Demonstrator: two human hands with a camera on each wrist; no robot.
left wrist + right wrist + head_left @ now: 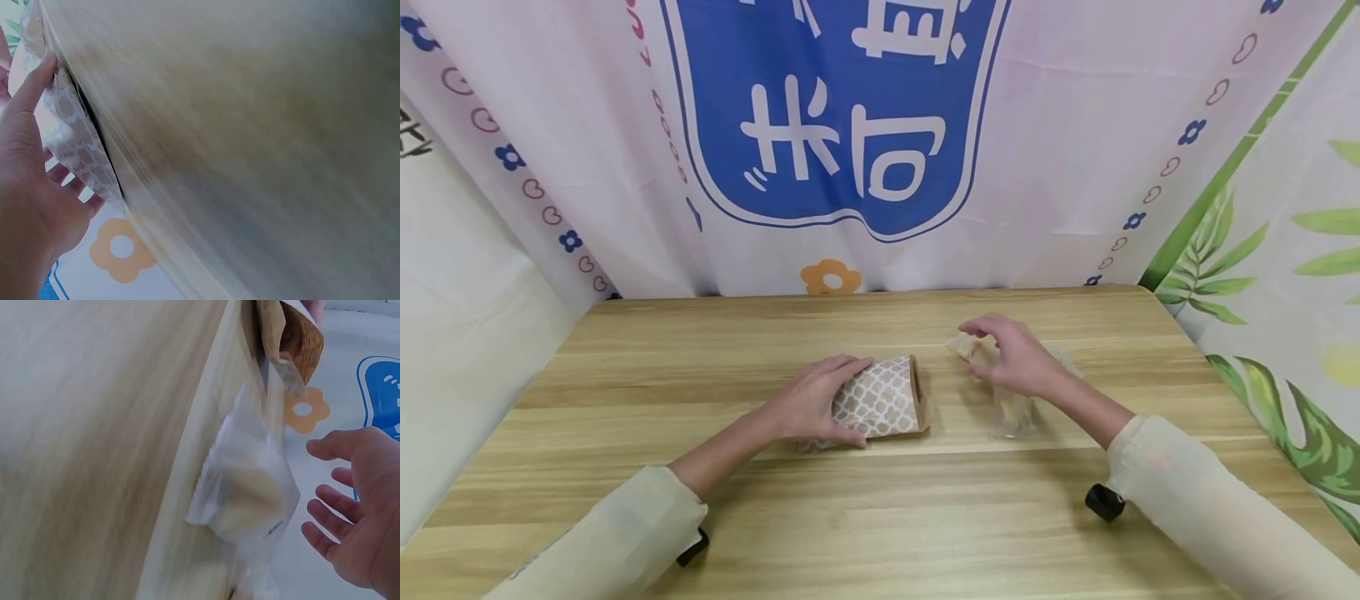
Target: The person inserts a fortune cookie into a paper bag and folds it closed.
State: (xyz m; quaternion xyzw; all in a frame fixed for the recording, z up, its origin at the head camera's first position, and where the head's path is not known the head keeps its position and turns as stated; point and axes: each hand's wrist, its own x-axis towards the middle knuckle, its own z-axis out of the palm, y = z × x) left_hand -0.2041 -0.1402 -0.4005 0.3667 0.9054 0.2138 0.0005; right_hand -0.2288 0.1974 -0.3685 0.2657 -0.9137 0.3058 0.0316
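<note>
Pale sleeves (1225,508) reach over a wooden table (880,525). The left hand (812,400) grips a patterned paper bag (880,398) lying mid-table, thumb on one side, fingers on the other, the bag's mouth facing right. The right hand (1015,358), fingers parted and loosely curved, holds nothing, just beside a see-through packet (247,500) right of the bag. Behind hangs a printed curtain (1060,167).

Wooden table (925,517), white curtain (1037,167), orange flower print (813,277), leafy panel (1277,308), perhaps fabric
</note>
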